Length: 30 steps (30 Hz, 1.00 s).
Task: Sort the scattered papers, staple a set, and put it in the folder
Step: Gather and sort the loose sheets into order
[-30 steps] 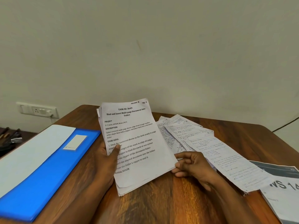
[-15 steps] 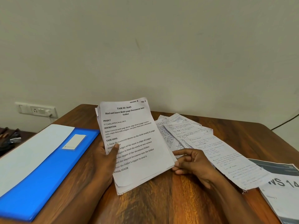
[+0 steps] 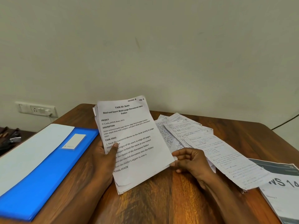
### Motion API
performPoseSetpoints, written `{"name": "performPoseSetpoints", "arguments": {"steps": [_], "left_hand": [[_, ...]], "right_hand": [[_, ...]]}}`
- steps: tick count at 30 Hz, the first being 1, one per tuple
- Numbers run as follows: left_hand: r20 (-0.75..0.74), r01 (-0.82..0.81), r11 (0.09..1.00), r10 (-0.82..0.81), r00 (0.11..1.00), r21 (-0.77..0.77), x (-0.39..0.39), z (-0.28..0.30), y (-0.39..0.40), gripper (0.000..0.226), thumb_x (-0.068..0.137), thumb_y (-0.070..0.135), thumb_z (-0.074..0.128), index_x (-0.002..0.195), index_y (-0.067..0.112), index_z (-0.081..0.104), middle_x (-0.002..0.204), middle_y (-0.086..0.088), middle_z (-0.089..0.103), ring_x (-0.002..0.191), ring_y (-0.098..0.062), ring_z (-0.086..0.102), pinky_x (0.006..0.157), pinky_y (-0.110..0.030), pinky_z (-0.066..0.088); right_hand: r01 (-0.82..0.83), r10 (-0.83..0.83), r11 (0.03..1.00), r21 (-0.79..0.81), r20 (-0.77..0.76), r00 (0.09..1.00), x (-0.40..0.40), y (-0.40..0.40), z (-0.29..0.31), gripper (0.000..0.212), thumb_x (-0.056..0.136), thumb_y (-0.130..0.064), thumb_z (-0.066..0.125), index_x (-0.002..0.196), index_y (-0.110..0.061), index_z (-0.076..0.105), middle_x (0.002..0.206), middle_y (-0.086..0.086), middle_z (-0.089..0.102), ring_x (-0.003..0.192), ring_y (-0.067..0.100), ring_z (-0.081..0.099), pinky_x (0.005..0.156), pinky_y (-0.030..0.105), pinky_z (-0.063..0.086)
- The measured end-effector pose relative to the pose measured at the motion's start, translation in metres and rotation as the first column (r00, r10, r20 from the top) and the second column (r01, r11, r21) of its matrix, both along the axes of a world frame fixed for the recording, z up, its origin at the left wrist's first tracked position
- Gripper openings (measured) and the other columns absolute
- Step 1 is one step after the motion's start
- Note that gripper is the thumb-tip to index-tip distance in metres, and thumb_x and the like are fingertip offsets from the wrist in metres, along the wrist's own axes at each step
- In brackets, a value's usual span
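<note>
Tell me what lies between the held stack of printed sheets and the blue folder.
Nothing visible: only bare table separates the stack, gripped by the left hand, from the blue folder.

A plain office or study room: a brown wooden table (image 3: 161, 199) stands against a bare off-white wall (image 3: 145, 46). A white switch-and-socket plate (image 3: 36, 109) is set low in the wall at far left. Paperwork covers the table: a blue folder (image 3: 40, 175) at left, a printed stack (image 3: 129, 139) headed "TASK ID: 3649" in the middle, handwritten sheets (image 3: 210, 146) to the right, and a printed booklet (image 3: 284, 191) at near right.
</note>
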<state>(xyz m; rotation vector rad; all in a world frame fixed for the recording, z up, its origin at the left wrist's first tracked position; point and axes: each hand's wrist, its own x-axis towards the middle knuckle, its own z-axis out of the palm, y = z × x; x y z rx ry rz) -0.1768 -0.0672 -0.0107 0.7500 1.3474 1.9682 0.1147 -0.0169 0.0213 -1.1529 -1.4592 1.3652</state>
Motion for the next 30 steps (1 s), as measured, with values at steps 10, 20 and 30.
{"name": "performPoseSetpoints", "arguments": {"steps": [10,20,30], "left_hand": [[0.035,0.007,1.0,-0.007,0.999,-0.005,0.0005,-0.0011,0.0013,0.023,0.098,0.009,0.068,0.12,0.015,0.069,0.11,-0.006,0.079,0.096,-0.031,0.078,0.081,-0.052,0.063],[0.032,-0.025,1.0,0.025,0.999,-0.003,0.0018,0.0,0.0014,0.023,0.098,0.008,0.068,0.12,0.013,0.069,0.111,-0.007,0.079,0.097,-0.031,0.077,0.084,-0.054,0.062],[0.029,-0.04,0.999,0.04,0.999,0.01,0.0022,0.0007,0.0024,0.027,0.098,0.009,0.068,0.124,0.012,0.067,0.114,-0.008,0.078,0.099,-0.032,0.077,0.081,-0.049,0.063]], "right_hand": [[0.078,-0.072,0.993,0.084,-0.072,0.995,-0.0056,-0.0024,0.0008,0.026,0.082,0.014,0.077,0.1,-0.004,0.079,0.082,0.023,0.077,0.07,0.027,0.074,0.06,0.03,0.063],[0.101,-0.095,0.984,0.144,-0.047,0.994,-0.0086,-0.003,0.0007,0.016,0.089,0.006,0.075,0.1,-0.005,0.079,0.076,0.021,0.076,0.065,0.026,0.072,0.059,0.032,0.062],[0.107,-0.107,0.973,0.205,-0.013,0.994,-0.0099,-0.0033,-0.0003,0.02,0.092,0.007,0.07,0.1,-0.008,0.08,0.076,0.017,0.078,0.065,0.026,0.074,0.061,0.032,0.063]]}}
